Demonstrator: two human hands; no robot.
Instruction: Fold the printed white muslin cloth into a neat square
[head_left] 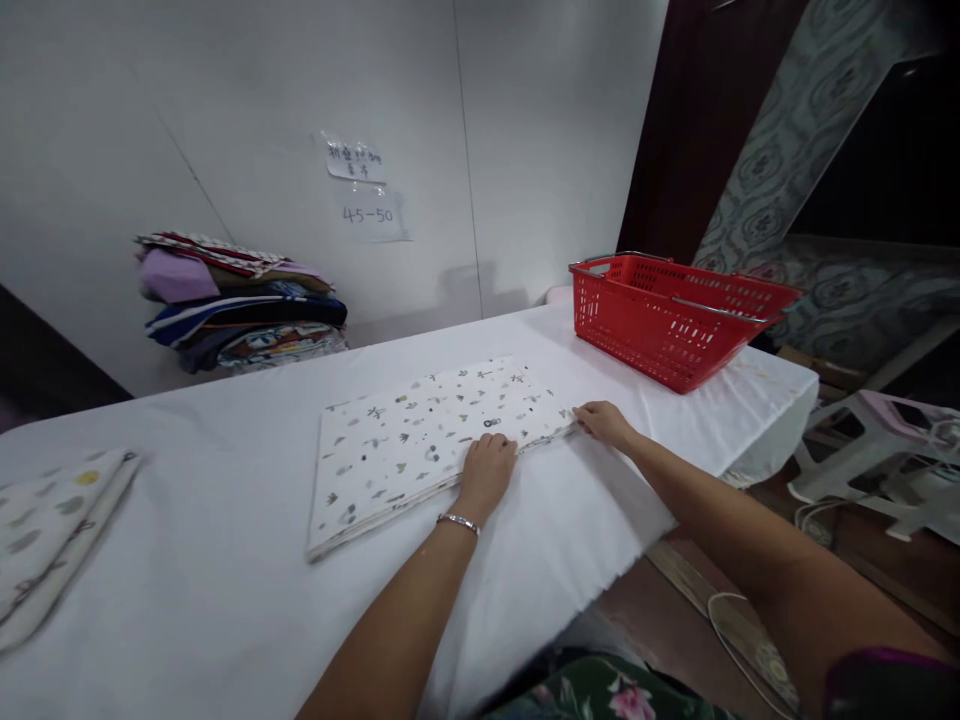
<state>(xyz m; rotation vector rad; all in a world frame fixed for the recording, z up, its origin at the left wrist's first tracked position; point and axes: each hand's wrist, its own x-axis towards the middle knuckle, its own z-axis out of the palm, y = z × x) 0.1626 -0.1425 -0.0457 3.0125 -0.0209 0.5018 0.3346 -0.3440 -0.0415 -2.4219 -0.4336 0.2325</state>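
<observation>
A folded white cloth (405, 440) printed with small grey and green shapes lies flat in the middle of the white table (225, 570). My left hand (486, 470), with a thin bracelet at the wrist, rests on the cloth's near edge, its fingers curled down onto the fabric. My right hand (604, 420) touches the cloth's right corner, fingers bent and pinching at the edge.
A red plastic basket (667, 315) stands at the table's far right corner. A pile of folded coloured fabrics (240, 305) sits against the back wall. Another folded patterned cloth (45, 530) lies at the left edge. White plastic stools (877, 460) stand on the floor at right.
</observation>
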